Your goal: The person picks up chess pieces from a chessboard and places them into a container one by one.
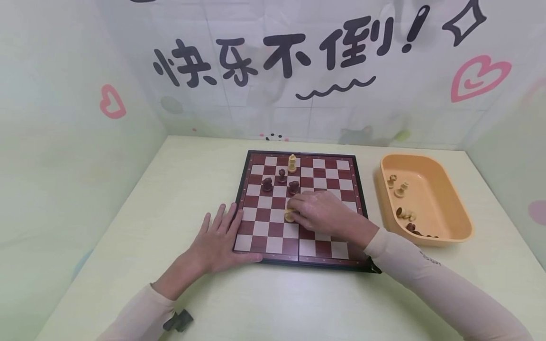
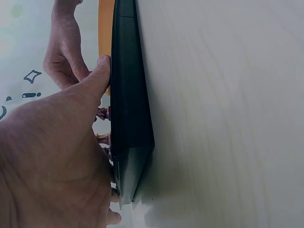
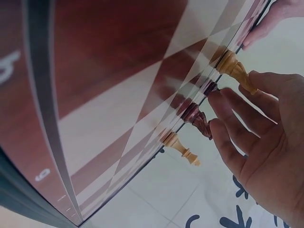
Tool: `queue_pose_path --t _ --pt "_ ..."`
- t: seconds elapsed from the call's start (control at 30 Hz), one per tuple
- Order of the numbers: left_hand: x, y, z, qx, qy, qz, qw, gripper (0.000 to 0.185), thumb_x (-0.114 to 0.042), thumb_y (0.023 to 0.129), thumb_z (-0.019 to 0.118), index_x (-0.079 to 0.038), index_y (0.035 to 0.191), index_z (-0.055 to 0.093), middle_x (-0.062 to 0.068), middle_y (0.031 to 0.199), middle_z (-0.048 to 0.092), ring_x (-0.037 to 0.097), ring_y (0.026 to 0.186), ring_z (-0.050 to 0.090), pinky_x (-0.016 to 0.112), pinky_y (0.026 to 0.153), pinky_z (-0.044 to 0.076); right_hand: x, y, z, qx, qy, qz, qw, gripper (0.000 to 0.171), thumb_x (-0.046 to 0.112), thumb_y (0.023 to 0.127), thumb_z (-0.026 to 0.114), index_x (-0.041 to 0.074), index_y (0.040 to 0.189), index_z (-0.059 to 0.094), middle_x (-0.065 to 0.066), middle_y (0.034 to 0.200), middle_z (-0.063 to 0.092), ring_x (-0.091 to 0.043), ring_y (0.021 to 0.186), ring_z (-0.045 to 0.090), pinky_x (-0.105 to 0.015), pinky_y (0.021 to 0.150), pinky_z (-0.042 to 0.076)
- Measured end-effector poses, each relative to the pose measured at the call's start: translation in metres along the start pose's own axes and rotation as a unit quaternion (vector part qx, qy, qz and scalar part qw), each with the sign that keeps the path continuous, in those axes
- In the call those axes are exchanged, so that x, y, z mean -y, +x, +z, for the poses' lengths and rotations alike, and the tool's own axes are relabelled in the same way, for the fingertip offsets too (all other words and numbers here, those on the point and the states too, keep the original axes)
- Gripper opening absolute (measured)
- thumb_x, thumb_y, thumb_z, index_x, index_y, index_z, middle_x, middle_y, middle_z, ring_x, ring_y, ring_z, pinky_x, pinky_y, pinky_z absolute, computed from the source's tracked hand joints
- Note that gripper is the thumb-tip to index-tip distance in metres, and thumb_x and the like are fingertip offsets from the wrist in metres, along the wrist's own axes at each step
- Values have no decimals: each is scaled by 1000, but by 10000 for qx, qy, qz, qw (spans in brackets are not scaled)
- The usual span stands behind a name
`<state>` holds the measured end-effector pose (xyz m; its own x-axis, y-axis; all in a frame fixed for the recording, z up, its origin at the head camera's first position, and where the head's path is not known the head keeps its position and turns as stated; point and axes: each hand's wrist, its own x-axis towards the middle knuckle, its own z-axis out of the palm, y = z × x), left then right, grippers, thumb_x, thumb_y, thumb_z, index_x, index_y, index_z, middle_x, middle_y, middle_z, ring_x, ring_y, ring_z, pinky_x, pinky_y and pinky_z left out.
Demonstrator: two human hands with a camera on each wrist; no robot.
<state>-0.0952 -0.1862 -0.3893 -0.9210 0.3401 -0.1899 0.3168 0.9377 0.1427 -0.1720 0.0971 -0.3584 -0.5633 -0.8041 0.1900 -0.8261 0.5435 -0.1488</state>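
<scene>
With our right hand [image 1: 317,210] we pinch a pale chess piece [image 1: 289,217], the grip of thumb and fingers set at its top; it stands upright near the centre of the chessboard [image 1: 275,245]. From it, we see a dark knight [image 1: 293,187] at twelve o'clock and two more dark pieces [image 1: 267,184] towards eleven. Our left hand [image 1: 215,248], its grip spread and straight-fingered, touches the board's eight o'clock corner. An orange tray [image 1: 443,199] of chess pieces sits at three o'clock on the worktop [image 1: 200,170].
</scene>
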Motion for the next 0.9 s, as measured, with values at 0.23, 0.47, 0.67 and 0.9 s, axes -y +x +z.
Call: queue_pose_path --t 0.23,0.47,0.67,0.9 --pt "-4 -1 -5 109 117 -33 9999 125 -91 79 45 0 161 20 22 167 10 44 152 4 63 118 6 1 0 -5 -201 55 186 9996 20 27 100 67 11 112 73 -1 105 73 -13 86 68 -32 80 58" --pt "-6 -1 -4 108 56 -19 9999 125 -90 80 45 1 161 20 22 167 10 44 152 4 63 118 5 2 0 -6 -61 134 319 9994 21 27 101 66 11 113 73 -1 105 73 -12 85 66 -32 79 57" --pt "-6 0 -2 113 112 -34 9999 125 -92 79 43 0 161 19 21 167 8 43 152 3 63 118 5 0 -2 -6 -104 28 337 9994 23 28 101 66 11 114 74 -2 108 74 -13 90 68 -32 83 57" --pt "-5 -1 -2 129 111 -71 9998 126 -93 79 42 0 161 19 21 167 9 43 152 2 63 118 5 -1 -7 -9 -138 70 413 9990 23 30 101 67 12 113 74 -1 107 73 -14 91 68 -33 82 58"
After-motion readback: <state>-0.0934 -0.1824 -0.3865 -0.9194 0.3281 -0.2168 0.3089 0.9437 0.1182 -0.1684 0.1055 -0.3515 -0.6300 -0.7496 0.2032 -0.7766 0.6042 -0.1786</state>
